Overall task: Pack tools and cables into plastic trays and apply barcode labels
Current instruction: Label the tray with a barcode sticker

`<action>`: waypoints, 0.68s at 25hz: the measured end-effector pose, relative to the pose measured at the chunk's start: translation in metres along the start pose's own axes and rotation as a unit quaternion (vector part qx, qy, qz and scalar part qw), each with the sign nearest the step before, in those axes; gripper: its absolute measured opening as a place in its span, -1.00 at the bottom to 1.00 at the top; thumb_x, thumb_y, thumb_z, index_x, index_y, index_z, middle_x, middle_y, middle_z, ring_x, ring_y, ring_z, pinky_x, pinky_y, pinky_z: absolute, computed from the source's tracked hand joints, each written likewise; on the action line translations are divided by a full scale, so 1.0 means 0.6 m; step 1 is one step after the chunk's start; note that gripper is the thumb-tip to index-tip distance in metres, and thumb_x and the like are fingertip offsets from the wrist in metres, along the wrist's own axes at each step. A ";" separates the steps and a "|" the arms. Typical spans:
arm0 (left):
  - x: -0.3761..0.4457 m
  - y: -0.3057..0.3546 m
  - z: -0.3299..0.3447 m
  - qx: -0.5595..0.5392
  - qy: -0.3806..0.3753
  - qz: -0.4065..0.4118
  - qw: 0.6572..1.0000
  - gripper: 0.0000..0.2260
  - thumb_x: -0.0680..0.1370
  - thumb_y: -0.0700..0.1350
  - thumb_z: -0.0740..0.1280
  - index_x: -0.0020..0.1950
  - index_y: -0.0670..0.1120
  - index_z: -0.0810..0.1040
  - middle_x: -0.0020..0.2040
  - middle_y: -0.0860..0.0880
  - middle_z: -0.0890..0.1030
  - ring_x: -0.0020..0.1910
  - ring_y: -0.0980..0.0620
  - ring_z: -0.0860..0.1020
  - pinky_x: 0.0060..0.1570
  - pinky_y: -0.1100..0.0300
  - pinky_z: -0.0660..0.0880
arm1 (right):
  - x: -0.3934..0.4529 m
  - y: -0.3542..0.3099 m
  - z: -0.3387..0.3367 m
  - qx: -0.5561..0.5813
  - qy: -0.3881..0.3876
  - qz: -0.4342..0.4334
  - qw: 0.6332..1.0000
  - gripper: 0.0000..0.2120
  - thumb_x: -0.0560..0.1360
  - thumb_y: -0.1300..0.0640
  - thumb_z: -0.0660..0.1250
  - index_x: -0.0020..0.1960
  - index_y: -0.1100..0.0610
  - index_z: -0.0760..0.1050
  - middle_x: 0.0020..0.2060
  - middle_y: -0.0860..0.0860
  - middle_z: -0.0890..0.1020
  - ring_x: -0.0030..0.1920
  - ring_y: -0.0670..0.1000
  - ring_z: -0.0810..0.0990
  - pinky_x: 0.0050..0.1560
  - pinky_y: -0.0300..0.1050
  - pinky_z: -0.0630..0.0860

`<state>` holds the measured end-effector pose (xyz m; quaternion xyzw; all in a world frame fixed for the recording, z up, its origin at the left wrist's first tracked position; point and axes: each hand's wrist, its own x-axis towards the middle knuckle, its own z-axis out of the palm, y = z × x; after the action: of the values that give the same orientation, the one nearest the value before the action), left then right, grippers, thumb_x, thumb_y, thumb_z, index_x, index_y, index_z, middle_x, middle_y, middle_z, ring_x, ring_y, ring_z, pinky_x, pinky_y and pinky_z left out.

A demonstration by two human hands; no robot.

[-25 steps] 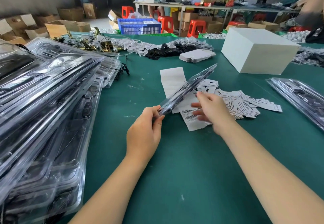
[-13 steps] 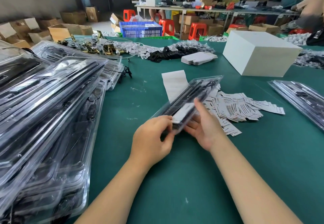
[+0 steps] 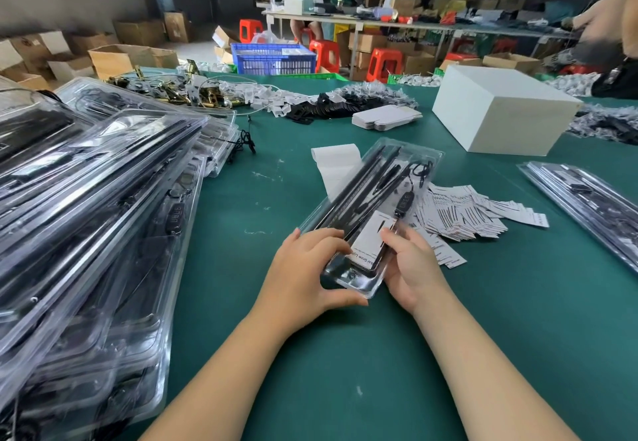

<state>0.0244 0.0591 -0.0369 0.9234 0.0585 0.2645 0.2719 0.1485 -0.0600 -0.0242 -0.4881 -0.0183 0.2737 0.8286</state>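
lying now almost flat and face-up in both hands, the clear plastic tray (image 3: 371, 205) shows its packed contents: long black bars, a coiled black cable (image 3: 419, 171) and an inline controller (image 3: 404, 204) under the lid. one second ago it stood on edge, seen as a thin sliver above the loose barcode labels (image 3: 483, 212); half a second ago it was halfway tilted over.

- left hand (image 3: 303, 275): fingers curled over the near left edge of the tray, thumb under the near end; clamped on the tray.
- right hand (image 3: 411, 268): holding the near right edge, thumb pressing on top beside the white insert card (image 3: 371, 240); a second ago it reached toward the labels, now it is back on the tray.
- position: tray held just above the green table (image 3: 345, 354), its far end over the label backing strip (image 3: 335, 164).

judgement: the turn-over looks like a check or placement of a label; whether a new label is stuck on cannot be told. stacks of filled trays (image 3: 86, 216) lie to the left, others (image 3: 587, 199) to the right.
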 end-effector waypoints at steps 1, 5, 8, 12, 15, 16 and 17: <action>0.000 0.000 0.000 0.019 0.003 -0.015 1.000 -0.34 0.16 0.37 0.47 0.16 0.08 0.54 0.36 0.12 0.41 0.42 0.14 0.28 0.44 -0.18 0.09 | -0.002 0.000 0.000 0.014 -0.001 -0.009 1.000 -0.77 0.59 0.37 0.18 0.19 0.22 0.50 -0.04 0.17 0.69 -0.10 0.09 0.69 -0.06 0.04 0.64; -0.002 0.001 -0.003 -0.008 0.010 -0.116 0.993 0.09 -0.02 0.49 0.41 0.45 0.35 0.07 0.53 0.13 -0.23 0.48 0.16 -0.33 0.43 -0.01 -0.22 | -0.006 0.003 0.005 0.031 -0.018 -0.036 0.999 -0.78 0.58 0.33 0.21 0.19 0.20 0.50 0.01 0.16 0.68 -0.05 0.09 0.68 0.06 0.08 0.60; -0.003 0.007 -0.010 -0.197 0.014 -0.183 0.963 0.30 0.00 0.29 0.59 0.35 0.45 -0.39 0.48 0.19 -0.39 0.49 0.26 -0.23 0.40 0.18 0.02 | -0.005 -0.001 0.006 0.086 -0.022 -0.046 0.995 -0.77 0.59 0.31 0.22 0.20 0.14 0.49 -0.07 0.07 0.70 -0.11 0.02 0.69 0.02 -0.01 0.62; -0.001 0.023 -0.006 -0.483 -0.066 -0.229 0.843 0.06 0.30 -0.36 0.50 0.55 0.16 -0.08 0.30 -0.03 0.52 0.16 0.02 0.60 0.02 0.22 0.54 | 0.000 -0.008 0.004 0.108 -0.025 -0.066 0.992 -0.77 0.59 0.33 0.20 0.15 0.08 0.47 -0.09 0.05 0.71 -0.10 0.02 0.70 -0.01 0.00 0.62; 0.003 0.038 -0.005 -0.526 -0.033 -0.284 0.801 -0.52 0.45 -0.36 0.39 0.35 -0.13 0.45 0.07 -0.11 0.67 -0.06 0.03 0.66 -0.07 0.22 0.58 | -0.002 -0.007 0.005 0.116 -0.037 -0.076 0.990 -0.74 0.59 0.35 0.18 0.15 0.06 0.46 -0.05 0.05 0.69 -0.09 0.01 0.69 -0.01 0.01 0.62; 0.005 0.039 -0.004 -0.525 -0.017 -0.304 0.795 -0.64 0.50 -0.34 0.35 0.29 -0.14 0.51 0.03 -0.10 0.68 -0.10 0.06 0.66 -0.11 0.24 0.58 | -0.004 -0.006 0.006 0.113 -0.043 -0.081 0.989 -0.74 0.59 0.36 0.18 0.14 0.05 0.46 -0.04 0.04 0.69 -0.08 0.01 0.69 -0.02 0.00 0.62; 0.005 0.041 -0.005 -0.520 0.000 -0.320 0.792 -0.70 0.53 -0.33 0.32 0.24 -0.15 0.54 -0.02 -0.09 0.69 -0.15 0.08 0.65 -0.16 0.26 0.58 | -0.006 -0.004 0.008 0.106 -0.050 -0.084 0.989 -0.73 0.59 0.36 0.17 0.13 0.03 0.46 -0.04 0.03 0.69 -0.08 0.00 0.68 -0.06 -0.02 0.64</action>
<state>0.0248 0.0407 -0.0205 0.5710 0.2044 0.1525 0.7804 0.1451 -0.0587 -0.0190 -0.3795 -0.0716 0.2277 0.8939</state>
